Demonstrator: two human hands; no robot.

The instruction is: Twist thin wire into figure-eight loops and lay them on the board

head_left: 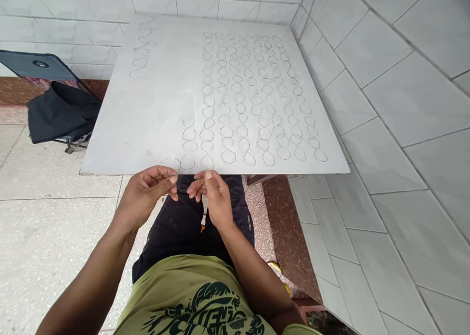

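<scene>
A thin dark wire (171,158), bent into a loop with a curved tail, is held at the table's front edge. My left hand (141,200) is closed, pinching the wire between thumb and fingers, with the round loop standing above them. The tail curves down toward my right hand (219,200), whose thumb and fingers are closed at its far end. The exact grip there is partly hidden by the fingers. Just beyond my hands, a column of S-shaped wires (189,134) lies on the white tabletop (147,124).
Several more columns of bent wires (242,105) cover the table's right half. A few curled wires (138,66) lie at the back left. Tiled walls (385,105) border the table at the back and right. A folding chair with dark cloth (62,110) stands left.
</scene>
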